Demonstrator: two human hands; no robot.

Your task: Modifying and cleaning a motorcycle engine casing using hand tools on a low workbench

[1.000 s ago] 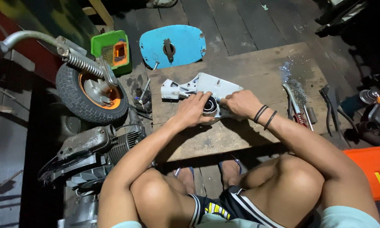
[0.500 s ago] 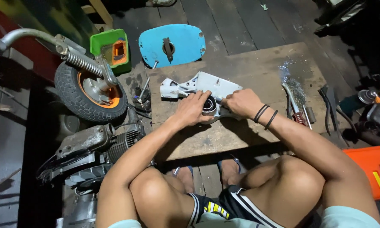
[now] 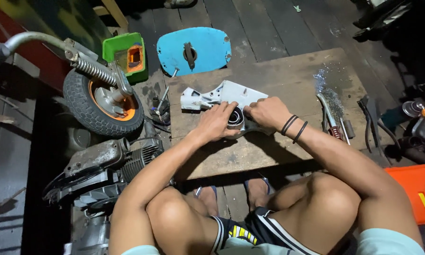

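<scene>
A white metal engine part (image 3: pixel 222 97) lies on a low wooden board (image 3: pixel 278 141) in front of me. My left hand (image 3: pixel 217 122) rests on its near side, fingers curled around a round dark ring (image 3: pixel 236 118) set in the part. My right hand (image 3: pixel 265 112) presses on the part from the right, with two black bands on that wrist. Both hands touch the part and nearly meet over the ring.
A small wheel with an orange hub (image 3: pixel 104 101) and a scooter engine (image 3: pixel 104 165) sit to the left. A blue cover panel (image 3: pixel 193 49) and green box (image 3: pixel 127 56) lie beyond the board. Hand tools (image 3: pixel 335 118) lie at right, an orange tray (image 3: pixel 417 189) farther right.
Both hands stay on the white part with only slight finger shifts around the ring. The view has moved a little.
</scene>
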